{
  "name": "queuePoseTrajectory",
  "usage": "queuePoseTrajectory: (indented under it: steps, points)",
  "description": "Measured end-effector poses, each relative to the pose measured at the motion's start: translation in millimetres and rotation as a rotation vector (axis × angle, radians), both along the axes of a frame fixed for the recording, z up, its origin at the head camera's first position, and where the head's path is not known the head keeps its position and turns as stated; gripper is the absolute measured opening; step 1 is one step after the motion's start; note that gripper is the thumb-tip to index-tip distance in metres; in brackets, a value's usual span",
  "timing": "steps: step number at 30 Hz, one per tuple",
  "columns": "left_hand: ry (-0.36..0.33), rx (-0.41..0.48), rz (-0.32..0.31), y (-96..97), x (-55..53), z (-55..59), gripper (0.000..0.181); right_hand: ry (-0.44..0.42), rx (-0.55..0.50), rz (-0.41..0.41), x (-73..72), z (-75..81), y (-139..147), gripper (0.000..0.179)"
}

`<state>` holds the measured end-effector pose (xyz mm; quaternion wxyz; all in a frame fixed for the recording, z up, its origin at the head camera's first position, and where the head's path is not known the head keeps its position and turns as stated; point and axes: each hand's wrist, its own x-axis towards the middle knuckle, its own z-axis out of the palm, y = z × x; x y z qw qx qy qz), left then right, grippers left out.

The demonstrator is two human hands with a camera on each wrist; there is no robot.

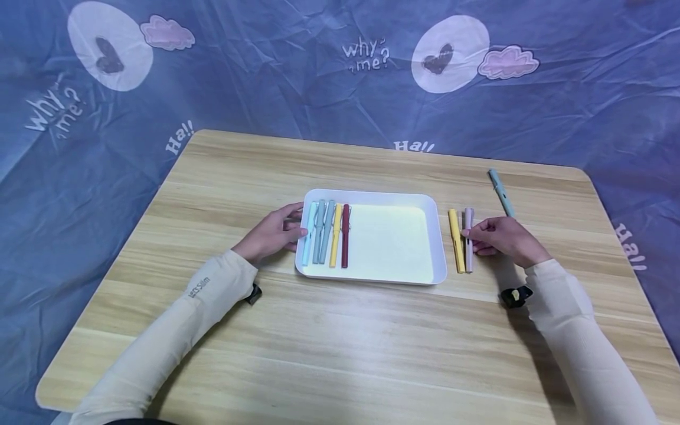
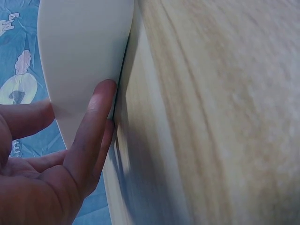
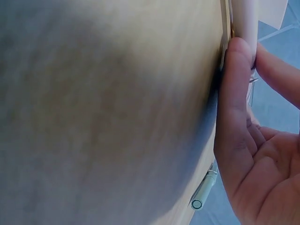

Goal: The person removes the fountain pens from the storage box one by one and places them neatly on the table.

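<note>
Showing pale, streaked wood grain across the table (image 1: pixel 340 348), rounding off at the corners. Carrying a white tray (image 1: pixel 393 242) near the middle. Bearing, just right of the tray, a yellow pen (image 1: pixel 455 241) and, close beside that, a lilac pen (image 1: pixel 469 261). Supporting a blue-green pen (image 1: pixel 498 186) farther back, slanting near the far right corner.

The right hand's grip (image 3: pixel 253 145) pinches a pale pen (image 3: pixel 244 21) between thumb and index finger. Lower down, 1 pale green pen (image 3: pixel 204 188) lies on the wood-grain table (image 3: pixel 93 117) with its round end visible; blue cloth (image 3: pixel 276 42) shows beyond.
</note>
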<state>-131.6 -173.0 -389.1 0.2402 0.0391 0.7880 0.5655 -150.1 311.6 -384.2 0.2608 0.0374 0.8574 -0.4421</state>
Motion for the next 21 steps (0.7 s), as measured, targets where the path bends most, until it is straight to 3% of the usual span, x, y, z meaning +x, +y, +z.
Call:
queuePoseTrajectory:
  steps: [9,21]
  points:
    - [0.01,-0.004,-0.002,0.6,0.3,0.8,0.071,-0.014,-0.013,0.012,-1.9,0.1,-0.2,0.027]
    - [0.025,-0.011,-0.016,0.7,0.9,0.8,0.07,0.0,0.048,0.064,-3.8,0.6,-1.3,0.03]
